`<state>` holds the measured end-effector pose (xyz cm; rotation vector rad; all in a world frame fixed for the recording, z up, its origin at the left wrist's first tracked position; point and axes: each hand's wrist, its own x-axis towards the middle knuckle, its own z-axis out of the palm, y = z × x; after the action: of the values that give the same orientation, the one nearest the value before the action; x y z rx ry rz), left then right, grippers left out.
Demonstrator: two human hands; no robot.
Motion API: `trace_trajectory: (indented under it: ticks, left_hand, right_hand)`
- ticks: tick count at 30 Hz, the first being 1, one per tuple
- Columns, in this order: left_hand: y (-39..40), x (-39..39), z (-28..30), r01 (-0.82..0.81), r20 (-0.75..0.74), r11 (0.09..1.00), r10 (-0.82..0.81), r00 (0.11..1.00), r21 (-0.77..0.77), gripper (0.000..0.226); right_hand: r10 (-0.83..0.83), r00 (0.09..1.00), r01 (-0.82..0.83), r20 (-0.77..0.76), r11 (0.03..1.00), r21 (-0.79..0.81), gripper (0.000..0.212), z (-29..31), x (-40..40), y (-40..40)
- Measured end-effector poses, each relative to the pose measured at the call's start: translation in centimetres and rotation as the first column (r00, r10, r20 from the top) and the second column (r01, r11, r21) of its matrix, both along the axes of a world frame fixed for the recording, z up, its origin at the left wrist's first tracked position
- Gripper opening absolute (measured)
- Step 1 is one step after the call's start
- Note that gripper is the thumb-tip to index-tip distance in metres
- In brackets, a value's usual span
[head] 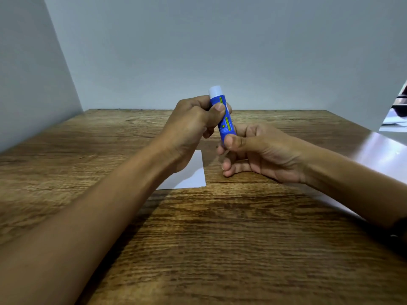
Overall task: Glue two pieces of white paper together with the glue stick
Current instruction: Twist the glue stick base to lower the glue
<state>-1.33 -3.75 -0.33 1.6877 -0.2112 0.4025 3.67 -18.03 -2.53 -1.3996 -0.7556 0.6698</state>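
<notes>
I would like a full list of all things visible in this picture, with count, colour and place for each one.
glue stick: one, blue with a white end on top, held upright above the table
small paper: one, white, flat on the table under the left hand
large sheet: one, white, at the table's right edge, partly hidden by the right forearm
table: one, brown wood grain
walls: pale grey, behind and left
left hand: grips the upper tube
right hand: pinches the lower end
</notes>
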Motion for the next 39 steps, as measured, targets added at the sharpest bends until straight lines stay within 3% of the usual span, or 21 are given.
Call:
trace_trajectory:
  ticks: [5,11,18,21,25,31,35,39]
  left_hand:
    - [-0.01,-0.07,-0.07,0.000,-0.013,1.000,0.000,1.000,0.014,0.024]
    - [-0.30,-0.21,0.03,0.001,-0.015,1.000,0.000,1.000,0.025,0.022]
    - [-0.05,-0.27,0.06,-0.015,-0.019,1.000,0.015,1.000,0.022,0.023]
    - [-0.14,-0.33,0.01,-0.009,-0.014,0.999,0.009,1.000,0.046,0.023]
    - [-0.18,-0.32,0.10,-0.004,-0.015,1.000,0.005,1.000,0.030,0.023]
    - [-0.01,-0.37,0.12,0.017,-0.035,1.000,-0.018,0.999,-0.015,0.022]
    - [-0.13,-0.37,0.06,-0.001,-0.014,0.999,0.002,1.000,0.052,0.023]
    - [-0.16,-0.42,0.24,-0.007,-0.014,1.000,0.007,1.000,0.019,0.023]
  right_hand:
    - [0.106,0.994,-0.106,-0.015,0.994,0.010,0.028,0.22,-0.04,-0.46]
    - [-0.017,1.000,0.018,0.012,0.999,-0.030,0.022,0.06,-0.16,0.02]
    - [0.120,0.992,-0.120,-0.040,0.993,0.014,0.033,0.27,0.04,-0.44]
    - [0.062,0.998,-0.062,-0.001,0.998,-0.011,0.022,0.19,-0.18,-0.34]
    - [-0.028,1.000,0.028,0.008,0.999,-0.020,0.025,0.13,-0.24,0.01]
    - [0.123,0.992,-0.122,-0.037,0.992,0.030,0.032,0.18,-0.10,-0.44]
    - [0.010,1.000,-0.010,0.004,1.000,0.015,0.020,-0.07,-0.19,-0.11]
    - [-0.025,1.000,0.025,0.002,1.000,-0.007,0.028,0.08,-0.29,0.11]
